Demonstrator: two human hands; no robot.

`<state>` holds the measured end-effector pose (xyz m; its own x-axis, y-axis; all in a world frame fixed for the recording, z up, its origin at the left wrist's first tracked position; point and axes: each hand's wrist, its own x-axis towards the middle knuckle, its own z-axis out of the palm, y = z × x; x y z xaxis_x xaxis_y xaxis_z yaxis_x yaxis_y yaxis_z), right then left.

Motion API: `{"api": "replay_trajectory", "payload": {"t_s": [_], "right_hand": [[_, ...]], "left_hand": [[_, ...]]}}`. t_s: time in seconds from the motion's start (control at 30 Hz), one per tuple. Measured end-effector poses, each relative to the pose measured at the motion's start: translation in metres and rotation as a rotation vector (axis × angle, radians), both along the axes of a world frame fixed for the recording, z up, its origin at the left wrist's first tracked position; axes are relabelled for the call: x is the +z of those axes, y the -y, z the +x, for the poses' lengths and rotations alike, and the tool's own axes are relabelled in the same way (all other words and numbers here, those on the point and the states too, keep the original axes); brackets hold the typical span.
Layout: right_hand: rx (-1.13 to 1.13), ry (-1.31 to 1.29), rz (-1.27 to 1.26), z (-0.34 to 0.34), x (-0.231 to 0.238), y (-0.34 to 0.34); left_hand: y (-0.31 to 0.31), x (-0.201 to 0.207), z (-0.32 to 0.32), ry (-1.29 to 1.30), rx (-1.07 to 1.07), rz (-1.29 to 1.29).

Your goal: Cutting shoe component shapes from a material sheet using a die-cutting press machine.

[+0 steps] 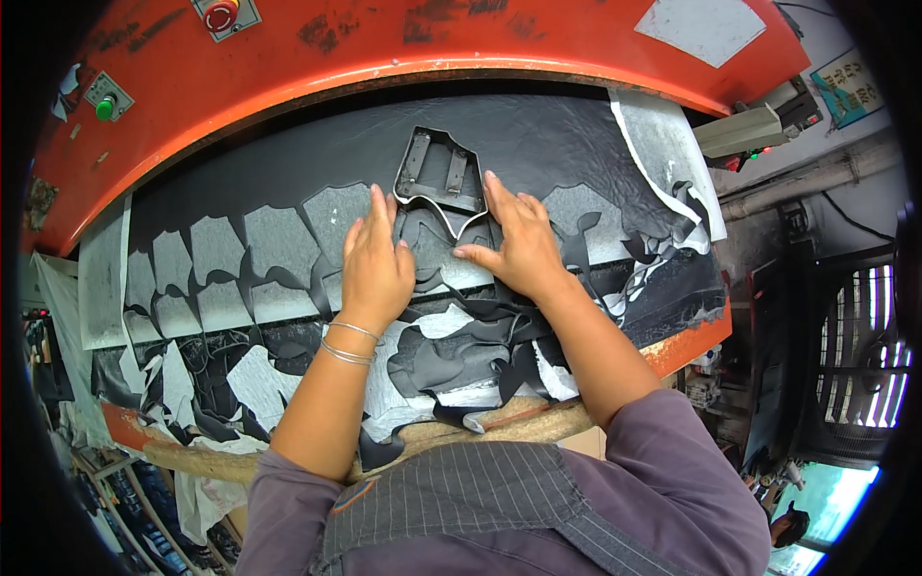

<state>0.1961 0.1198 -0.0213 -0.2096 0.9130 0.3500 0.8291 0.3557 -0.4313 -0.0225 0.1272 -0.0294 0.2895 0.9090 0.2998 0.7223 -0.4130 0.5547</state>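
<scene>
A metal cutting die, a dark frame with cross bars and a thin curved edge, lies on a black leather-like sheet. My left hand is at its left lower corner, fingers stretched out and fingertips close against the wall. On the other side my right hand has its index finger along the die's right wall and its thumb spread toward the lower tip. Neither hand is wrapped round the die. Grey shaped openings run in a row through the sheet left of my hands.
A red press beam spans the far side, with a red stop button and a green button. Scraps of black and grey material pile along the near edge. A pale sheet hangs over the right end.
</scene>
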Motion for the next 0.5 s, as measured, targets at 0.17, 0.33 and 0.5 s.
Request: {"api": "replay_trajectory", "payload": {"t_s": [0.17, 0.33, 0.5], "right_hand": [[0.044, -0.034, -0.038, 0.007, 0.001, -0.004], [0.016, -0.061, -0.035, 0.003, 0.002, -0.007], [0.008, 0.104, -0.007, -0.002, 0.004, -0.01]], "left_hand": [[-0.002, 0.003, 0.002, -0.006, 0.011, 0.008], [0.001, -0.002, 0.001, 0.029, 0.048, 0.058], [0.003, 0.002, 0.002, 0.005, 0.044, 0.029]]}}
